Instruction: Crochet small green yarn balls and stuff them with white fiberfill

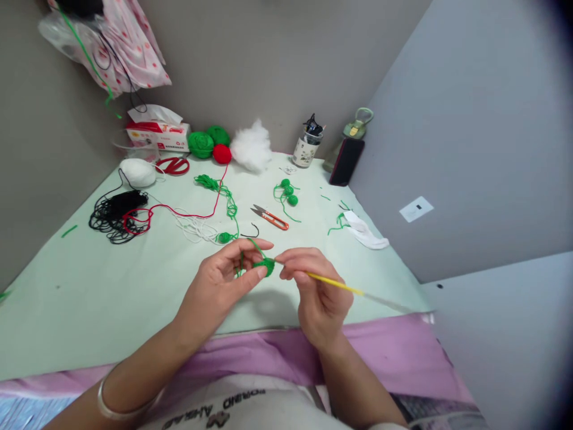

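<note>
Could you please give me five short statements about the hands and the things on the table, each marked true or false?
1. The left hand holds a small green yarn piece. True.
2. The right hand holds a slim tool with a yellow handle. True.
3. The orange-handled snips are gripped in the left hand. False: the orange-handled snips lie on the table, beyond the hands.
4. The red yarn ball sits beside the green yarn balls. True.
5. The phone lies flat on the table. False: the phone stands tilted in front of the green bottle.
</note>
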Demonstrator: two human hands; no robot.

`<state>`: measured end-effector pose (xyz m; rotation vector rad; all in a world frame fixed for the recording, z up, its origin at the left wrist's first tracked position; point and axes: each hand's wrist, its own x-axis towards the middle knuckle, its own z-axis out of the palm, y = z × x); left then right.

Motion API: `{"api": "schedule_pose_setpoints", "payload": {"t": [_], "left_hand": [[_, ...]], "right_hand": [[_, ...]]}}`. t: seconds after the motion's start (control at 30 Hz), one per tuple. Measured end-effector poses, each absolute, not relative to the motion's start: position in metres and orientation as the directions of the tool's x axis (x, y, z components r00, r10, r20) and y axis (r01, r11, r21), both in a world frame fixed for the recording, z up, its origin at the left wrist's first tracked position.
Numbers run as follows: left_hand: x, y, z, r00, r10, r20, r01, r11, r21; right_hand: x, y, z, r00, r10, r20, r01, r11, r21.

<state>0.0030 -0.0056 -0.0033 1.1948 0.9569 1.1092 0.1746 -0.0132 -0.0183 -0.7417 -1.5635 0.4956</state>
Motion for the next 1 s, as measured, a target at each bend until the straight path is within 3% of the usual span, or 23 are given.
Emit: {"api": "schedule_pose_setpoints", "payload": {"t": [0.1, 0.23, 0.5, 0.63, 0.87, 1.0], "left_hand": [[0.003, -0.004, -0.003, 0.287, 0.956, -0.056, -0.256, 0.133, 0.957], [0.004, -0.002, -0.001, 0.348, 0.930, -0.115, -0.348, 0.242, 0.905], [0.002, -0.003, -0.002, 0.295, 0.953, -0.071, -0.283, 0.158, 0.946], [0.000, -0.005, -0.002, 0.254, 0.967, -0.023, -0.172, 0.068, 0.983], [0.006, -0.008, 0.001, 0.127, 0.983, 0.130, 0.003, -0.131, 0.991], [0.009, -0.008, 0.000, 0.188, 0.982, 0.015, -0.195, 0.023, 0.981]], "right_hand": [[0.171, -0.015, -0.021, 0.034, 0.645, 0.763, 0.216, 0.741, -0.636], [0.166, -0.015, -0.023, 0.147, 0.664, 0.733, 0.138, 0.720, -0.680], [0.171, -0.009, -0.019, 0.033, 0.778, 0.628, -0.061, 0.628, -0.775], [0.177, -0.010, -0.015, -0.038, 0.765, 0.643, 0.004, 0.644, -0.765], [0.182, -0.012, -0.014, -0.195, 0.625, 0.756, 0.282, 0.774, -0.567], [0.179, -0.015, -0.028, -0.265, 0.481, 0.836, 0.512, 0.805, -0.300]]}}
